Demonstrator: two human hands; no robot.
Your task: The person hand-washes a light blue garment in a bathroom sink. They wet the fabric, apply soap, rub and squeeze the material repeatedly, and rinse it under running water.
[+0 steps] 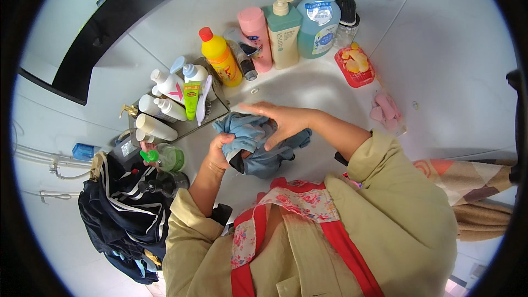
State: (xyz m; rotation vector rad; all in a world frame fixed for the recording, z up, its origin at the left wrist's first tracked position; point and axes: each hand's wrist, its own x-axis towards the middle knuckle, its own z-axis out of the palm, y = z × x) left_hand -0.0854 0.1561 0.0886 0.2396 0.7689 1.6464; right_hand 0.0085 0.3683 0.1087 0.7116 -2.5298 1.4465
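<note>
A bunched blue-grey cloth garment (264,152) with dark trim is held above the white washbasin (330,95). My left hand (220,150) grips its left side, the thumb lying on the fabric. My right hand (284,121) is over the garment's upper right part with thumb and fingers spread; whether its palm touches the cloth cannot be told. Part of the garment hangs out to the right, beneath my right wrist. The hands and cloth hide much of the basin's middle.
Pump bottles (284,33) and a yellow bottle (222,57) line the back rim. A grey box (222,109) of toiletries stands left, near a green-topped pump bottle (171,157) and dark clothes (123,206). On the right are a red soap dish (363,80) and pink soap pieces (385,107).
</note>
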